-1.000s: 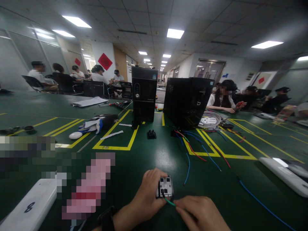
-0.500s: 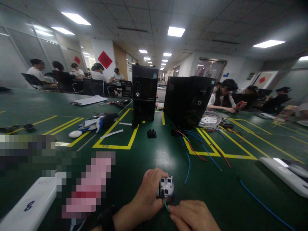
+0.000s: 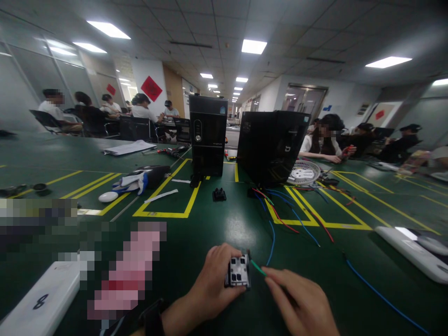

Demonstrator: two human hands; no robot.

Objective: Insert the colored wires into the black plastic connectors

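Note:
My left hand (image 3: 217, 275) is closed around the edges of a small black-and-silver block (image 3: 239, 272) with several square openings on its upward face, possibly an electrical switch or socket module. Between thumb and fingertips my right hand (image 3: 297, 296) pinches a short green wire (image 3: 258, 267). The wire points up and left, its dark tip near the block's upper right edge; whether it touches the edge I cannot tell. Further up the table lies a small black part (image 3: 219, 194) with raised prongs. A blue wire (image 3: 271, 245) runs down behind the green one.
Two black computer towers (image 3: 207, 135) (image 3: 273, 147) stand at the back. Red wires (image 3: 283, 224) and more blue ones lie to the right, near a white round basket (image 3: 304, 172). A white device (image 3: 409, 252) is far right, gloves (image 3: 133, 181) left. People sit beyond.
The green wire's end has come away from an opening in the block's face. My right hand has moved up and right with the wire, while my left hand keeps the block.

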